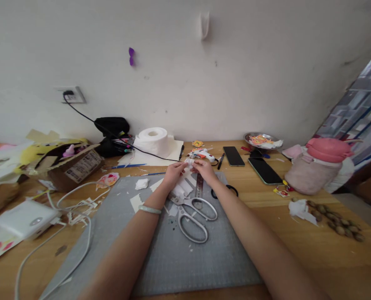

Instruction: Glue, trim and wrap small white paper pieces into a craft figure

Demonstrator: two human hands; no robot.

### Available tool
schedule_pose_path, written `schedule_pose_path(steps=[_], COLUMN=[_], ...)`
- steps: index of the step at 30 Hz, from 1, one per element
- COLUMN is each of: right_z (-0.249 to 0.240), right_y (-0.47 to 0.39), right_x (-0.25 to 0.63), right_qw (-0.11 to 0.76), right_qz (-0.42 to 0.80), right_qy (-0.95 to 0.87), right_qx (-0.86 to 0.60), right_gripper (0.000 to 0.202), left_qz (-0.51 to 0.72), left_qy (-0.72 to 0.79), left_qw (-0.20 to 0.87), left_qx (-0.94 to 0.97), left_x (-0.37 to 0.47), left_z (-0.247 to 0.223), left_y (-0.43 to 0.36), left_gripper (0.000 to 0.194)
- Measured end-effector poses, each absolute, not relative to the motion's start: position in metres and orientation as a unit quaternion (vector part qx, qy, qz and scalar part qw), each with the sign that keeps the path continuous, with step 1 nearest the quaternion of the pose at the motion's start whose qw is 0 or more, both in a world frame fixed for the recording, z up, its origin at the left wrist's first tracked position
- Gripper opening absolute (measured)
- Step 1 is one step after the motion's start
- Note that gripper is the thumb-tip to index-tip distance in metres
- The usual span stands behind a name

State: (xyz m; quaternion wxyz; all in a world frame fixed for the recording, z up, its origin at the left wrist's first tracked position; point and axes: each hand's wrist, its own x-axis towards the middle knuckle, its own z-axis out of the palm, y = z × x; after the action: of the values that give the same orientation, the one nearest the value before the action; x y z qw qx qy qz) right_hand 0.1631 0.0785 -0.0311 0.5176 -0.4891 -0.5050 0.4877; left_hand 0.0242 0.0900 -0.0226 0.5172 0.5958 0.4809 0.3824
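My left hand (175, 173) and my right hand (204, 170) meet over the far edge of a grey cutting mat (222, 258). Between their fingertips is a small piece of white tissue (189, 162), pinched from both sides. Just below the hands lie white paper strips (183, 188) and silver-handled scissors (193, 216), whose handles point toward me. A folded white wad (142, 183) rests on the mat left of my left hand. Behind my hands sits a white glue gun (204, 154).
A tissue roll (152, 141) stands by the wall. Two phones (233, 156), a metal bowl (262, 141) and a pink-lidded container (316, 166) are on the right. On the left are a cardboard box (75, 166), white cables (90, 233) and a white power bank (32, 218).
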Motion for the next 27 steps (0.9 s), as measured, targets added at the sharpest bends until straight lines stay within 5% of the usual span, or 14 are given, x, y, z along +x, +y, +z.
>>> schedule_pose_path(steps=[12,27], right_z=[-0.0253,-0.0274], right_y=[0.0711,0.0698], right_x=[0.1582,0.1596], right_qw=[0.534,0.573], right_qz=[0.511,0.266], right_qy=[-0.472,-0.568], right_qx=[-0.48,-0.528], right_gripper=[0.009,0.01], left_qz=[0.412,0.398], left_qy=[0.454,0.384], left_qw=[0.544,0.572], left_qx=[0.572,0.605], left_x=[0.0252,0.0308], left_z=[-0.0193,-0.0214], left_y=[0.0884,0.0815], left_gripper=[0.027,0.038])
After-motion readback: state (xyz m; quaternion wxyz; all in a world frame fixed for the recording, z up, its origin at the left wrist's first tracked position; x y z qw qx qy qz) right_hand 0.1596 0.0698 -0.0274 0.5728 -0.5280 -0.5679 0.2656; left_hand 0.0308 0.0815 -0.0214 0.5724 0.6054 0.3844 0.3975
